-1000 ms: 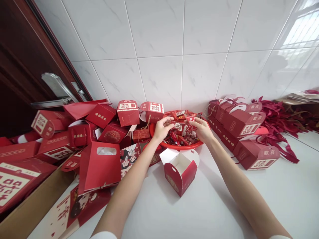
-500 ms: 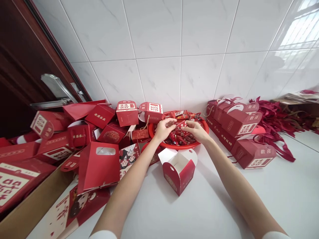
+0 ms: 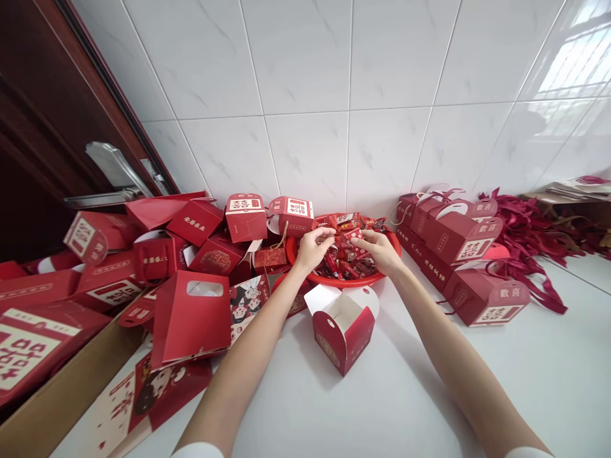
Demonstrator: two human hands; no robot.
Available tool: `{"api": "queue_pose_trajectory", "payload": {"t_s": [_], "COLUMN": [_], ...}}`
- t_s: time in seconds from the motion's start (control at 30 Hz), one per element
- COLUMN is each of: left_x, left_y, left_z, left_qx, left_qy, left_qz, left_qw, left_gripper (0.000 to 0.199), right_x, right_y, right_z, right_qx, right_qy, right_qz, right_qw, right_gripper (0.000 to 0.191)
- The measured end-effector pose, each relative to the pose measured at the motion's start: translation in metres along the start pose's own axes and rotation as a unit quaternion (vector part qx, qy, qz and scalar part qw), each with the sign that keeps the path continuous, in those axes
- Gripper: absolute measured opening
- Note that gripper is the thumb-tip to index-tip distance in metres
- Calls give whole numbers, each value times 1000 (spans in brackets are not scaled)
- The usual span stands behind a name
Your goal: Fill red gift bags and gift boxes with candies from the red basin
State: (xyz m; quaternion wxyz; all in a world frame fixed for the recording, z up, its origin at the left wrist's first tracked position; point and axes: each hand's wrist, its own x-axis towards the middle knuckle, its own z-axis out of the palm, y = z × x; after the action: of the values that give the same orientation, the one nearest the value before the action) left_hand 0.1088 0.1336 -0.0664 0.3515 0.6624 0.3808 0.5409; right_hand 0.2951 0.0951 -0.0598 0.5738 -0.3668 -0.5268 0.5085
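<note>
Both hands are over a red basin (image 3: pixel 377 277) filled with wrapped candies (image 3: pixel 348 270). Between thumb and fingers, my right hand (image 3: pixel 382 250) pinches a red candy packet (image 3: pixel 354 242) with pale spots. My left hand (image 3: pixel 314 248) is on the basin's left side, thumb and fingertips drawn together. What it holds, if anything, is too small to make out. Just in front of the basin, an open red gift box (image 3: pixel 344 340) stands on the white table with its white-lined flaps spread. I see no candy in the visible part of its inside.
Many red boxes and bags (image 3: pixel 191 318) are heaped at left beside a cardboard carton (image 3: pixel 76 388). Closed gift boxes (image 3: pixel 461 238) form rows at right, with dark red ribbons (image 3: pixel 515 222) behind. A tiled wall (image 3: pixel 305 159) rises behind the basin; a door handle (image 3: pixel 112 175) is far left.
My hands have drawn slightly apart. The spotted packet stays in my right hand and is tilted more upright, and my left fingers have come away from it. The view shifted slightly.
</note>
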Motion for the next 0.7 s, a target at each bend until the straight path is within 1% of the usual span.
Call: {"api": "queue_pose_trajectory", "payload": {"t_s": [0.17, 0.43, 0.57, 0.63, 0.7], "left_x": [-1, -10, -12, -11, -13], "left_y": [2, 4, 3, 3, 8], "left_z": [-1, -9, -8, -6, -5], "left_qx": [4, -9, 7, 11, 0], "left_qy": [-4, -39, -47, -46, -31], "left_qz": [-13, -16, -38, -45, -37], "left_qw": [1000, 999, 998, 998, 999], "left_gripper": [15, 14, 14, 14, 13], "right_x": [0, 1, 0, 1, 4], "right_y": [1, 2, 2, 4, 5], "right_z": [0, -2, -1, 0, 2], "right_qx": [24, 20, 36, 45, 55], "right_qy": [21, 45, 56, 57, 58], "right_qz": [-6, 6, 18, 21, 25], "right_qw": [999, 999, 998, 997, 996], "right_gripper": [42, 39, 37, 34, 32]}}
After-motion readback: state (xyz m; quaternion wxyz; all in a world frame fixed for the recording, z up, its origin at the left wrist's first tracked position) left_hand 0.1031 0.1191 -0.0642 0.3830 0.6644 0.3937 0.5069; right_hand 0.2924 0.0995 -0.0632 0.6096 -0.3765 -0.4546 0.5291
